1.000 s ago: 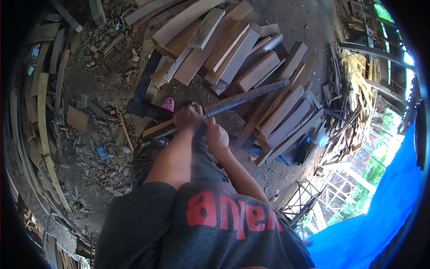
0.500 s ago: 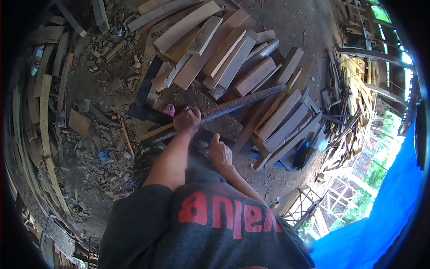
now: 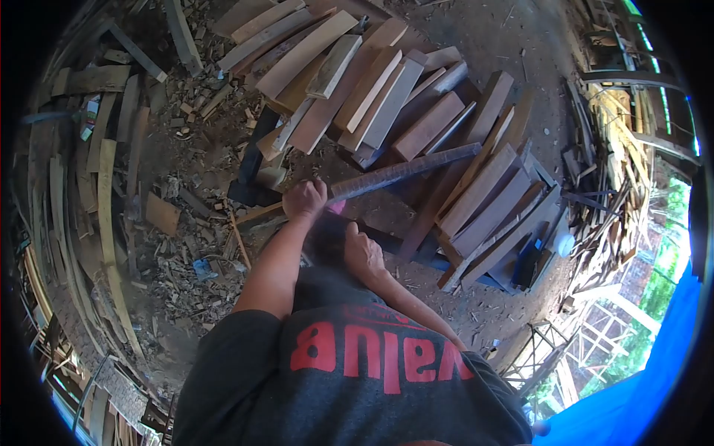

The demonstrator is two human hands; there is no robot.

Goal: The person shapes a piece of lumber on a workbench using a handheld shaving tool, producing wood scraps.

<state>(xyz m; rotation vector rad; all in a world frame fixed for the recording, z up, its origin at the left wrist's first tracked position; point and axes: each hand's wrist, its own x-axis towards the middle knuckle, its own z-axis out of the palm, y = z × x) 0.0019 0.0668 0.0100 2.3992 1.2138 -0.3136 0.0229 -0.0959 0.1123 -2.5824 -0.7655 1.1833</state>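
Observation:
My left hand [image 3: 305, 199] is closed in a fist at the near end of a long dark wooden bar [image 3: 405, 171], which slants up to the right across the stacked planks. A thin pale strip [image 3: 260, 214] runs out from the fist's left side. My right hand [image 3: 364, 254] is closed just right of my dark-clothed leg, its thumb side upward; what it holds is hidden. Between the hands a bit of pink footwear [image 3: 337, 207] shows. Cut planks [image 3: 327, 56] lie side by side beyond my hands, with another group [image 3: 483, 201] to the right.
Wood scraps and chips [image 3: 201, 253] cover the ground on the left. Long boards [image 3: 108, 215] line the far left. A pile of thin sticks [image 3: 621, 186] lies at the right, near a white container [image 3: 563, 243]. A blue tarp [image 3: 639, 394] hangs at the lower right.
The whole view has shifted slightly, with the surroundings now further right. The pink footwear has gone from the left of my left hand to its right. Both hands remain closed.

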